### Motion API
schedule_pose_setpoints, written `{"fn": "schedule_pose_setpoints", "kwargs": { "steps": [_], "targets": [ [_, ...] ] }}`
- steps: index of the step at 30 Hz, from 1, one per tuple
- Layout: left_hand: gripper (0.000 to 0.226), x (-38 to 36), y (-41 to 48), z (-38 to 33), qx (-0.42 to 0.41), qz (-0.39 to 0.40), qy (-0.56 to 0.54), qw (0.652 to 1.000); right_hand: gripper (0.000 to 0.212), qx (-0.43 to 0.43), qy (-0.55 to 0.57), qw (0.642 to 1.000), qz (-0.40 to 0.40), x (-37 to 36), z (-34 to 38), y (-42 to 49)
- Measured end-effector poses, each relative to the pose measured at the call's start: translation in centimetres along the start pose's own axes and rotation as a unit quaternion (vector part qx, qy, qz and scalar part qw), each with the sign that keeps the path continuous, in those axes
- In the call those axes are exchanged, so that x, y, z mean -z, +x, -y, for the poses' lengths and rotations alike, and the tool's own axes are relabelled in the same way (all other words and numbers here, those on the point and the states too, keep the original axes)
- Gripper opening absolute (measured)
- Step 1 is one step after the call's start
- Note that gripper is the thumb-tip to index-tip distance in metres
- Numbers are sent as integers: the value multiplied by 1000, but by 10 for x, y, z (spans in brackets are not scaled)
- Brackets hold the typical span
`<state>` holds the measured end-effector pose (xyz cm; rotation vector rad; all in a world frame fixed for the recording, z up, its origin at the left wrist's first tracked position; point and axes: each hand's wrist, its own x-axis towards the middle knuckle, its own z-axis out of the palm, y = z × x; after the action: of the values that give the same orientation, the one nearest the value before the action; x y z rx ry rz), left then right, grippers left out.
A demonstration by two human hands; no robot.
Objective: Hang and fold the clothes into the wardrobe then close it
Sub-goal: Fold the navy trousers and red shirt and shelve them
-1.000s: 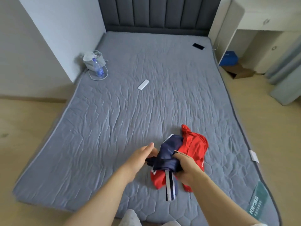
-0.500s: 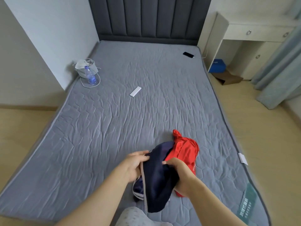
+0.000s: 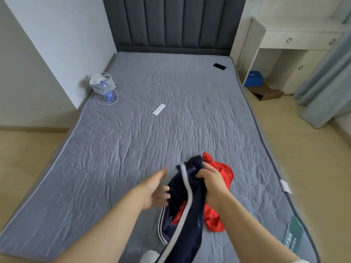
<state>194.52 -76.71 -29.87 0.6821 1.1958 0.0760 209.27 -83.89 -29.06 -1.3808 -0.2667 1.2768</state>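
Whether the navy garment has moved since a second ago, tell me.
Yes: bunched on the red garment before, the navy garment now hangs stretched from the right hand, reaching toward the near edge of the mattress.

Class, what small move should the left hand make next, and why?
Probably grasp the navy garment beside it: the left hand is open, while the right hand alone grips the bunched cloth over the red garment, so it cannot be spread for folding.

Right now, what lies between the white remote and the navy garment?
Nothing: in the head view, only bare quilted mattress separates the white remote from the navy garment.
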Motion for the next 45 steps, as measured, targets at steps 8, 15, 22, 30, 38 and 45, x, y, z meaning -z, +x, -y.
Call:
{"fn": "schedule_pose_setpoints", "kwargs": {
  "steps": [8,15,22,30,38,45],
  "targets": [
    [48,-20,1,-5,-62,122,-133,982,23,-205,52,972,100,8,-4,-19],
    [28,-21,-10,-15,-103,235,164,953,66,-229,106,967,-30,35,-12,4],
    [55,-9,5,-2,-3,37,167,985,40,-115,30,992,30,20,-17,8],
    [14,-12,15,-1,-55,-103,-114,987,21,-217,-76,969,89,16,-17,-1],
    [24,-18,-32,-39,-193,152,136,960,44,-215,123,969,7,7,-7,12],
    [57,-5,-25,-32,-93,38,197,975,25,-98,15,995,9,-1,6,16]
  ]
}}
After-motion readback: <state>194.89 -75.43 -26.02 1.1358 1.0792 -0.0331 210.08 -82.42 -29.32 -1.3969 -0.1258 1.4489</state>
